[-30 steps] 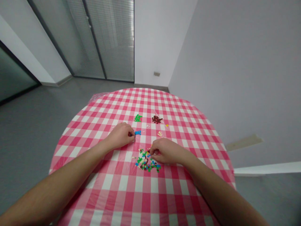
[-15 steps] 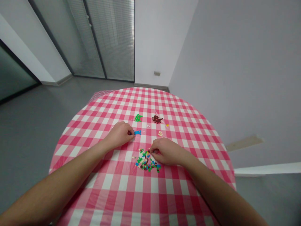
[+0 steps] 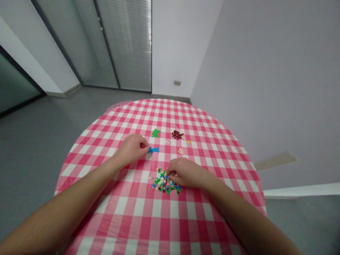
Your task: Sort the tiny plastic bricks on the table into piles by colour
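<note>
A loose pile of mixed-colour small toy bricks (image 3: 161,185) lies on the checked tablecloth, with green, blue, dark brown, cream and yellow pieces. My right hand (image 3: 186,172) reaches into its upper right side, thumb and fingers pinched together; anything between them is too small to make out. Beside a little group of blue bricks (image 3: 154,150) is my left hand (image 3: 133,148), its fingertips closed at the group's left end. Whether it holds a piece is hidden. Green bricks (image 3: 156,133) form a separate group farther back, and dark brown bricks (image 3: 177,134) form another to their right.
A few cream bricks (image 3: 180,151) and a yellow piece (image 3: 188,141) lie right of the blue group. Small whitish bits (image 3: 167,142) sit between the groups. The round table wears a red-and-white checked tablecloth (image 3: 138,219). A wall stands close on the right.
My left hand has drawn back a little left and away, uncovering more blue bricks. My right hand has shifted slightly left and nearer, over the mixed pile.
</note>
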